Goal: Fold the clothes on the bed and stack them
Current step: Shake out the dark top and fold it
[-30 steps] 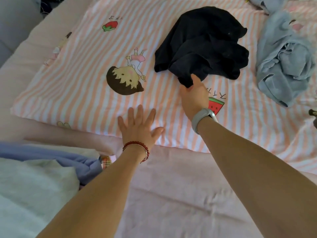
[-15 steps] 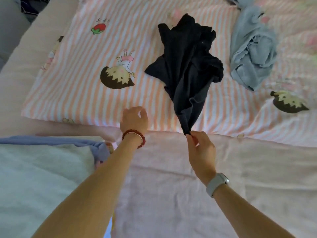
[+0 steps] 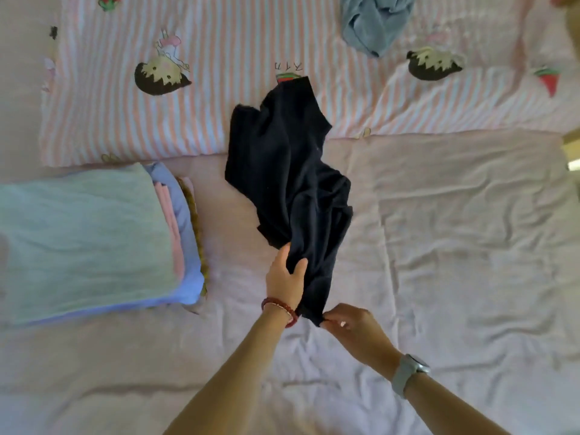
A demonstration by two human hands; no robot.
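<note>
A crumpled black garment (image 3: 282,171) lies stretched across the pink bed sheet (image 3: 455,246), its far end on the striped cartoon blanket (image 3: 219,73). My right hand (image 3: 351,324) pinches the garment's near corner. My left hand (image 3: 285,277), with a red bead bracelet, grips the cloth a little farther up, thumb and fingers around a fold. A stack of folded clothes (image 3: 88,240), pale green on top with pink and lilac layers below, sits at the left. A crumpled light blue garment (image 3: 373,23) lies at the top on the blanket.
A pale box edge (image 3: 572,152) shows at the far right. Wrinkled pink sheet spreads to the right of the black garment and in front of the stack.
My right hand has dragged the black garment off the striped blanket toward me onto the pink sheet. My left hand left the bed and took hold of the cloth.
</note>
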